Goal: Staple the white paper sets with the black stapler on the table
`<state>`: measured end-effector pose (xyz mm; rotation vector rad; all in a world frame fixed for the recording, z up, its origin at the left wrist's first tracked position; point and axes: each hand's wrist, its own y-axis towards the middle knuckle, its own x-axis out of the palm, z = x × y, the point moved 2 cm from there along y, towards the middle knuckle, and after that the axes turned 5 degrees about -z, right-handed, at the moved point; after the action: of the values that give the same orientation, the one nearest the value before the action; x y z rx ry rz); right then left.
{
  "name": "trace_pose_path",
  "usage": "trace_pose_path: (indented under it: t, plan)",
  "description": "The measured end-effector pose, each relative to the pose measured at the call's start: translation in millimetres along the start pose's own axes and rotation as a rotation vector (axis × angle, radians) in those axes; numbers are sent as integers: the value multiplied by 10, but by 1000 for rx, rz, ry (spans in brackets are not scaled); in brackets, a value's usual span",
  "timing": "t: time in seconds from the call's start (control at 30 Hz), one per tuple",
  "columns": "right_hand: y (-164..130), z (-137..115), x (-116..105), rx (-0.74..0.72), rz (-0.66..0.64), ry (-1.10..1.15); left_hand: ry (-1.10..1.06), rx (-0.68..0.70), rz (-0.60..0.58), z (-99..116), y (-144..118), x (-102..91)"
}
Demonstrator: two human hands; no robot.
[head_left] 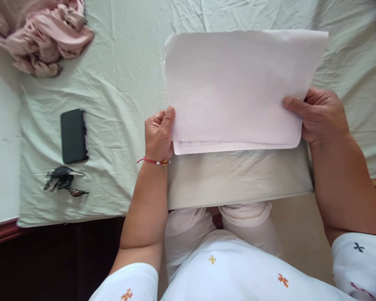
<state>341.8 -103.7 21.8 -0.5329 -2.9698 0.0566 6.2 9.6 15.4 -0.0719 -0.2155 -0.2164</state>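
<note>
A small stack of white paper sheets [235, 83] is held up above the cloth-covered surface, between both hands. The top sheet shows a blank face, and a printed strip of a sheet beneath peeks out along the near edge. My left hand [159, 131] pinches the left edge near its lower corner, with a red thread bracelet at the wrist. On the right edge, my right hand [321, 113] grips with its thumb on top and its fingers hidden underneath.
A pale green cloth [122, 75] with wrinkles covers the surface. To the left lie a black phone case [73, 136] and a bunch of keys [63, 180]. Crumpled pink fabric [50, 33] sits at the far left. The near edge borders my legs.
</note>
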Motion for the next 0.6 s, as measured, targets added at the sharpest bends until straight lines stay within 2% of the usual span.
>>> trace_pose_path:
  t: [0.13, 0.27, 0.5, 0.6]
  plan:
    - [0, -10, 11, -6, 9, 4, -61, 22, 13, 14, 22, -22]
    - [8, -7, 19, -3, 27, 21, -59, -13, 5, 22, 28, -71]
    - [47, 35, -29, -26, 47, 44, 8, -6, -255, 28, 15, -71]
    - [59, 56, -51, -28, 51, 34, 35, -58, -314, 12, 21, -82]
